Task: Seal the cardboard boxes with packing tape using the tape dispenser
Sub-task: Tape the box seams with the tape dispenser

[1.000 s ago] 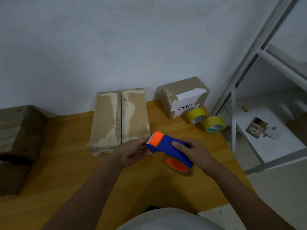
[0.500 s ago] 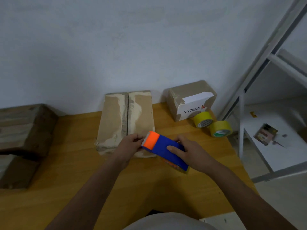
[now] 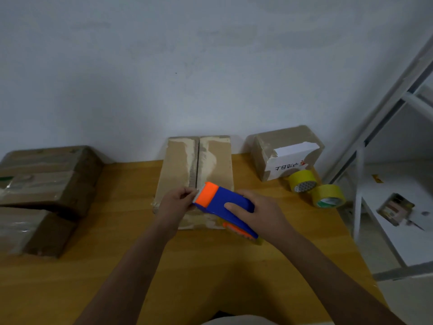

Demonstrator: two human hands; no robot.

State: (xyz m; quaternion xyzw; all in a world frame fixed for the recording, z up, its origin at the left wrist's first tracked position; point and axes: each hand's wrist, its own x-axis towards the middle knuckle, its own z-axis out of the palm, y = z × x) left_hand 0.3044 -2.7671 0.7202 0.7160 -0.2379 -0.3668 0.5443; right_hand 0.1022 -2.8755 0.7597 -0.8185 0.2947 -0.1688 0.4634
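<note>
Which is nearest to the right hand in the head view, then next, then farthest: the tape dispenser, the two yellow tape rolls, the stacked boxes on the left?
1. Tape dispenser: held in the right hand, over the middle box.
2. Yellow tape rolls: to its right, near the table's edge.
3. Stacked boxes: far left of the table.

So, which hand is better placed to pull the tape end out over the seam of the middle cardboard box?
The left hand: its fingertips are already at the orange mouth of the blue tape dispenser, just above the middle cardboard box. The right hand grips the dispenser body.
</note>
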